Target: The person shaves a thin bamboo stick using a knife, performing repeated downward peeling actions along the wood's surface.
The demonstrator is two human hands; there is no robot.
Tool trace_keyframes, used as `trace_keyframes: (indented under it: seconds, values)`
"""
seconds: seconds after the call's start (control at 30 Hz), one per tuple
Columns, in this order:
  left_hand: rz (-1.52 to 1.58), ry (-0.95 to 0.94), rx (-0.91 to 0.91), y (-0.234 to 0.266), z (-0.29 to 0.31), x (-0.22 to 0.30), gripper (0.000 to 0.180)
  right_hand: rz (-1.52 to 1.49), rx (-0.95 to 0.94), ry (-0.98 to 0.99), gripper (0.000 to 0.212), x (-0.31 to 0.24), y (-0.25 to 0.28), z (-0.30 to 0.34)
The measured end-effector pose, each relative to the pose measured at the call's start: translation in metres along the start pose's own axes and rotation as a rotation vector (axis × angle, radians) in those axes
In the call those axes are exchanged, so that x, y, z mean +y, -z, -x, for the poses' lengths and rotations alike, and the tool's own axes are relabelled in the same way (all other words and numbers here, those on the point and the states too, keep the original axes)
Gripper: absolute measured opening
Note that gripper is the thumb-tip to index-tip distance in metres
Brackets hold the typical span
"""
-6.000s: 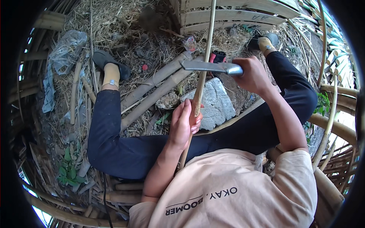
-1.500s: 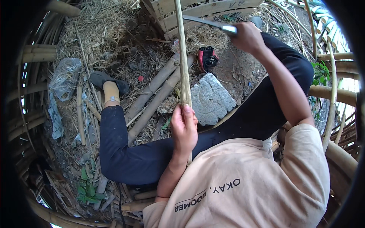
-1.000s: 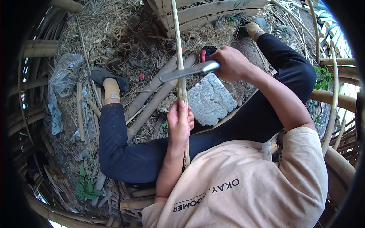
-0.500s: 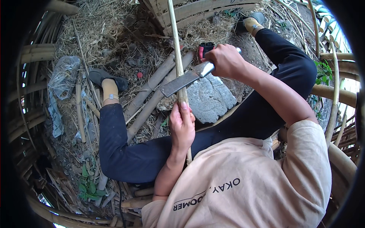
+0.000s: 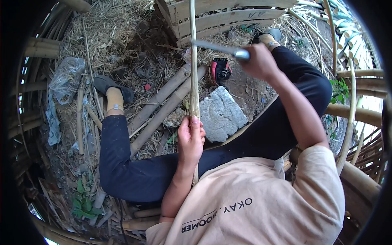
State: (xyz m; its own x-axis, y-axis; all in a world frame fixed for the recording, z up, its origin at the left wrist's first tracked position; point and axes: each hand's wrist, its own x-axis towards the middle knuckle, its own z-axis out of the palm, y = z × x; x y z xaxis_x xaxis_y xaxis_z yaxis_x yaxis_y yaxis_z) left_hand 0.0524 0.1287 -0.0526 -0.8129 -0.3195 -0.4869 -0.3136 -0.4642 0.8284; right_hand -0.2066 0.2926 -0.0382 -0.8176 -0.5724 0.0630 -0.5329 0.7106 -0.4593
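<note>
A long, pale bamboo strip (image 5: pixel 194 83) stands lengthwise in front of me, its far end passing out of the top of the picture. My left hand (image 5: pixel 191 139) is closed round its lower part, thumb on top, and the near end runs down past my wrist. In my right hand (image 5: pixel 260 62) is a broad-bladed knife (image 5: pixel 216 47). The blade points left, seen nearly edge-on, and its tip side meets or crosses the strip well above my left hand. Most of the knife's handle is hidden in my fist.
A flat grey stone (image 5: pixel 222 113) lies between my legs, beside two bamboo poles (image 5: pixel 163 104). A black and red object (image 5: pixel 221 71) rests beyond it. Wooden slats (image 5: pixel 228 16) stand at the far side. Clear plastic (image 5: pixel 67 79) lies left, cut bamboo (image 5: pixel 355 45) far right.
My right hand has moved away from me with the knife, so the blade sits farther up the strip and has turned edge-on. My left hand keeps its hold. The black and red object is now uncovered.
</note>
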Motion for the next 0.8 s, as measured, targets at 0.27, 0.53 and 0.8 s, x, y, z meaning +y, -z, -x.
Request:
trace_keyframes:
  seconds: [0.27, 0.53, 0.8]
  values:
    - [0.235, 0.171, -0.184, 0.015, -0.004, 0.005, 0.044, 0.157, -0.310, 0.247, 0.014, -0.042, -0.029, 0.029]
    - [0.314, 0.177, -0.291, 0.010, -0.005, -0.002, 0.040, 0.120, -0.226, 0.186, 0.014, -0.032, -0.039, 0.024]
    - [0.322, 0.175, -0.273, 0.007, -0.002, 0.000, 0.040, 0.129, -0.101, 0.102, 0.018, -0.015, -0.033, 0.005]
